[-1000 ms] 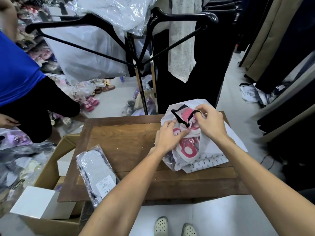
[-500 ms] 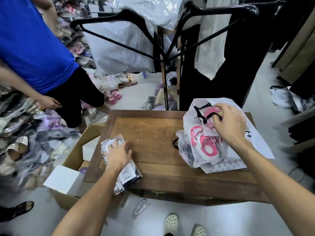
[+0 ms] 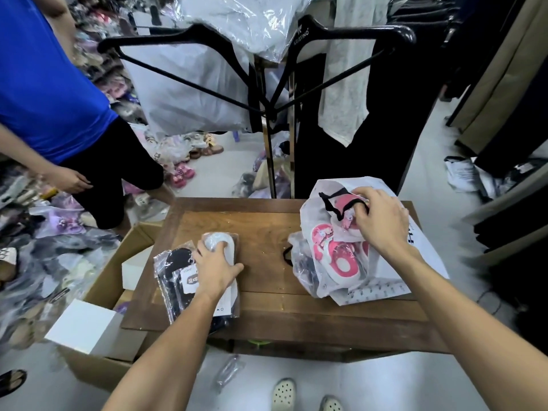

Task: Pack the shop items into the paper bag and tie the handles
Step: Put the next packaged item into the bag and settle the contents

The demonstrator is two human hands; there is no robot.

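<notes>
A white paper bag [image 3: 415, 262] lies on its side at the right of the wooden table [image 3: 267, 226], its mouth facing left. Pink-and-white slippers in clear plastic [image 3: 335, 256] fill its opening. My right hand [image 3: 382, 221] holds the bag's upper edge, fingers curled round a black handle [image 3: 332, 203]. The other black handle [image 3: 286, 256] lies on the table. At the table's left, my left hand [image 3: 216, 268] grips a clear plastic pack [image 3: 219, 247] with a white item inside. Beside it lies a pack holding dark items [image 3: 175, 274].
An open cardboard box [image 3: 109, 289] stands on the floor left of the table. A person in a blue shirt [image 3: 44, 93] stands at the far left among piled footwear. A black clothes rack [image 3: 267, 114] rises behind the table. A plastic wrapper [image 3: 228, 372] lies by my feet.
My left hand left the bag, reached to the table's left and took hold of the plastic packs, shifting them up onto the table. My right hand stayed on the bag's handle.
</notes>
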